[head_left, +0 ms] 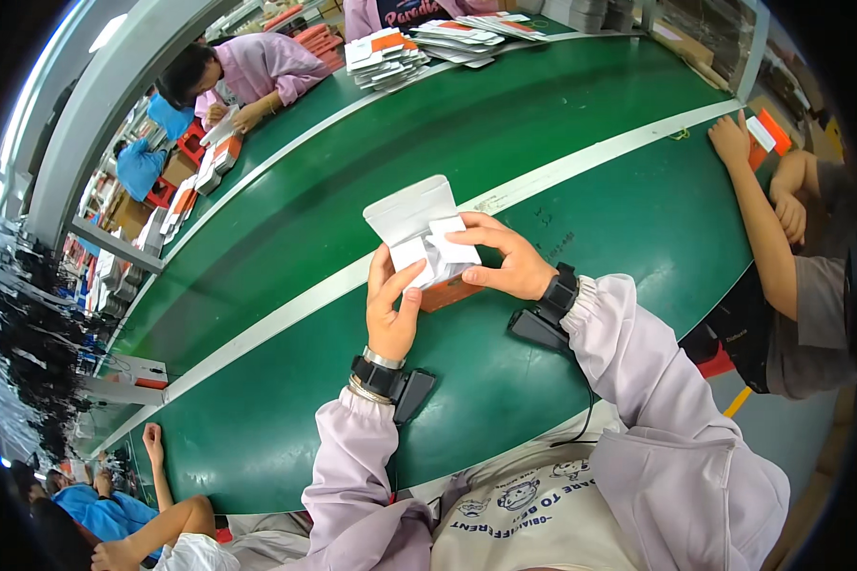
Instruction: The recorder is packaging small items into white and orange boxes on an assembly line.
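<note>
Between my two hands, just above the green table, is a small orange and white cardboard box (448, 293) with its white lid flap (415, 210) standing up at the far side. My left hand (391, 306) wraps round the box's left side, its thumb along the near wall. On the right, my right hand (510, 259) grips the other side, fingers on a white side flap (455, 242). White inner flaps show in the box's mouth; what lies deeper inside I cannot make out. Each wrist wears a black strap with a small black device.
A green table (543, 400) with a white strip (295, 305) along it spreads round me. Stacks of flat orange and white boxes (388, 59) lie at the far edge. One co-worker (248, 86) handles boxes at far left; another person's arms (767, 205) rest at right. A grey metal post (90, 124) stands left.
</note>
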`<state>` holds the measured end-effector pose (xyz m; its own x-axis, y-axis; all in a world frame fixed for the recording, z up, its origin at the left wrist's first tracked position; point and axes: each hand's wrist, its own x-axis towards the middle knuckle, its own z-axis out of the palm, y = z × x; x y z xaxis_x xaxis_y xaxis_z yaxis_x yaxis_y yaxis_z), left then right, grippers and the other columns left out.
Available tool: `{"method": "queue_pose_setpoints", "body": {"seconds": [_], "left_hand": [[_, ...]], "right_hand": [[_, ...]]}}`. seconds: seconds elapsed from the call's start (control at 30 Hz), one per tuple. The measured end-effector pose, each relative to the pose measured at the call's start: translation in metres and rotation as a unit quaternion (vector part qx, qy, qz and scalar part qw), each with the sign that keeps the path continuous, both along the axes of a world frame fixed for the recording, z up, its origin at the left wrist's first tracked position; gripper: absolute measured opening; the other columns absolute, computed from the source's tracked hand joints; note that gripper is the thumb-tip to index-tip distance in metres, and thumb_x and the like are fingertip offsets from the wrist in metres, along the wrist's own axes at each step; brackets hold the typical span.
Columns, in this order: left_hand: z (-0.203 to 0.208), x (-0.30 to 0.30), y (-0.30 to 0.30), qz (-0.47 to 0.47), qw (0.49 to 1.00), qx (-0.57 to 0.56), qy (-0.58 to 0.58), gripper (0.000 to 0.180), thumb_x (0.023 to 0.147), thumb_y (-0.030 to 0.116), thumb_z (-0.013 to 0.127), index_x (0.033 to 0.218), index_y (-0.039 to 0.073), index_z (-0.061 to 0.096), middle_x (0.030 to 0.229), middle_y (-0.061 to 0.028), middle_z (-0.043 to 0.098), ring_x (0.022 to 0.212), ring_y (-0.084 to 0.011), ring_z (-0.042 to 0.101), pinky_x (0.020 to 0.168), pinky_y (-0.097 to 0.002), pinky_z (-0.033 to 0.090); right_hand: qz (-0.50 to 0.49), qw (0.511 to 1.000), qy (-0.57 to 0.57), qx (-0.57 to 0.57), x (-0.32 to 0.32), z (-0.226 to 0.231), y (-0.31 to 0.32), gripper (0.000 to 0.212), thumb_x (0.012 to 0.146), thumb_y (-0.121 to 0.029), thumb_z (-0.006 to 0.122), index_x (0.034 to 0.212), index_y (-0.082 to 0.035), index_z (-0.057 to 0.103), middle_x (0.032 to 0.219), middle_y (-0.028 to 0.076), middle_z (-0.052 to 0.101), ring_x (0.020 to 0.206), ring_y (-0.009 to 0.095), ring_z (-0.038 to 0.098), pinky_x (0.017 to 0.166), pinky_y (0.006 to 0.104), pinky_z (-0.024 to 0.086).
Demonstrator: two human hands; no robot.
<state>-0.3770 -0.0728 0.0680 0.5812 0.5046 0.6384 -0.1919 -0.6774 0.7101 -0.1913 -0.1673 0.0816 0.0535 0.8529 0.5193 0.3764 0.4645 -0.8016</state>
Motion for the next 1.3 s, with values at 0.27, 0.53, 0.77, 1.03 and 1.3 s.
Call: {"method": "queue_pose_setpoints", "body": {"seconds": [0.27, 0.53, 0.77, 1.03, 1.3], "left_hand": [[0.0, 0.003, -0.006, 0.017, 0.997, -0.065, -0.038, 0.014, 0.078, 0.01, 0.057, 0.09, 0.006, 0.061, 0.128, -0.0163, 0.033, 0.117, -0.031, 0.037, 0.096, -0.039, 0.029], [-0.006, 0.009, 0.0, -0.034, 0.984, -0.123, -0.123, 0.034, 0.071, 0.011, 0.065, 0.1, 0.005, 0.046, 0.123, -0.0145, 0.037, 0.114, -0.0269, 0.038, 0.094, -0.0394, 0.032], [-0.006, 0.007, 0.0, -0.061, 0.986, -0.103, -0.116, 0.057, 0.068, 0.011, 0.069, 0.112, 0.008, 0.033, 0.121, -0.0136, 0.036, 0.114, -0.0248, 0.037, 0.095, -0.0392, 0.032], [-0.002, 0.003, -0.004, -0.034, 0.991, -0.104, -0.077, 0.048, 0.072, 0.011, 0.063, 0.113, 0.007, 0.038, 0.119, -0.0118, 0.036, 0.111, -0.0233, 0.039, 0.094, -0.0377, 0.033], [0.002, -0.003, -0.003, -0.005, 0.999, -0.031, -0.032, 0.021, 0.077, 0.01, 0.055, 0.098, 0.007, 0.052, 0.118, -0.0105, 0.037, 0.109, -0.0234, 0.039, 0.091, -0.0355, 0.033]], "right_hand": [[-0.026, 0.994, 0.094, 0.051, -0.013, -0.003, 0.002, 0.035, 0.073, -0.011, 0.064, 0.105, -0.005, 0.05, 0.121, 0.012, 0.04, 0.112, 0.025, 0.039, 0.095, 0.0385, 0.029], [-0.004, 0.998, 0.039, 0.057, -0.01, 0.01, 0.002, 0.027, 0.069, -0.011, 0.066, 0.094, -0.007, 0.056, 0.111, 0.009, 0.043, 0.108, 0.024, 0.041, 0.093, 0.0349, 0.031], [-0.034, 0.996, -0.048, 0.063, -0.012, 0.012, -0.005, 0.03, 0.067, -0.013, 0.068, 0.094, -0.008, 0.056, 0.107, 0.008, 0.044, 0.105, 0.023, 0.043, 0.09, 0.0335, 0.034], [-0.059, 0.994, -0.079, 0.057, -0.017, 0.011, -0.006, 0.03, 0.069, -0.012, 0.065, 0.097, -0.008, 0.056, 0.105, 0.009, 0.044, 0.103, 0.025, 0.043, 0.086, 0.0341, 0.035], [-0.062, 0.991, -0.082, 0.089, -0.018, 0.01, -0.004, 0.022, 0.067, -0.009, 0.066, 0.089, -0.009, 0.061, 0.104, 0.009, 0.046, 0.103, 0.027, 0.043, 0.085, 0.0355, 0.037]]}}
